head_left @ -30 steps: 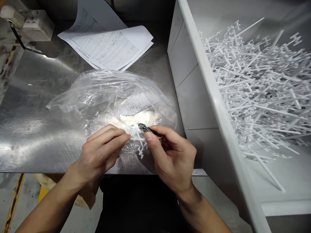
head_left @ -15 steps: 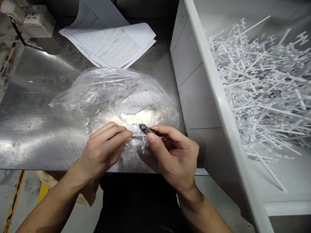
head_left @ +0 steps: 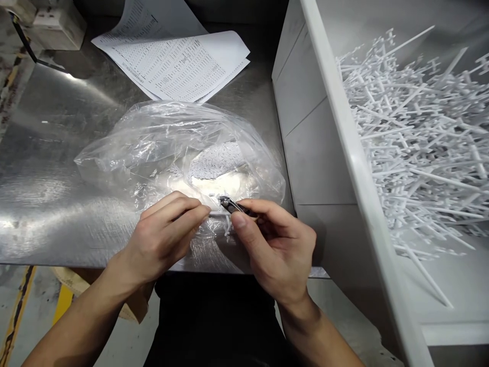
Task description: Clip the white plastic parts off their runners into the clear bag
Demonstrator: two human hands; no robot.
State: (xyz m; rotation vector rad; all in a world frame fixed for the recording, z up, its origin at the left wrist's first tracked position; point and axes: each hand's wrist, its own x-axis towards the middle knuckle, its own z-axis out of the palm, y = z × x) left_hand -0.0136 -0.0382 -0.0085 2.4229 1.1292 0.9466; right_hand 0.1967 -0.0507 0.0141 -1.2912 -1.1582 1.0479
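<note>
My left hand (head_left: 166, 232) is closed, its fingertips pinching the end of a thin white plastic sprue (head_left: 218, 213). The sprue sticks out to the right, and its small side branches hang beneath. In my closed right hand (head_left: 277, 244), small dark metal nail clippers (head_left: 229, 205) are held between thumb and forefinger. Their jaws point left at the upper branches of the sprue; whether they touch is too small to tell. Under and behind both hands lies a clear plastic bag (head_left: 179, 132), with many small pale pieces (head_left: 217, 162) showing in it.
A large white bin (head_left: 344, 137) on the right holds a heap of white sprues (head_left: 424, 148). Printed sheets (head_left: 183, 66) lie behind the bag on the metal table (head_left: 42, 204). A white socket box (head_left: 57, 28) stands at the back left.
The view has shifted slightly. Both hands keep nearly the same place and hold, and the clippers remain at the sprue, whose hanging branches have turned a little.
</note>
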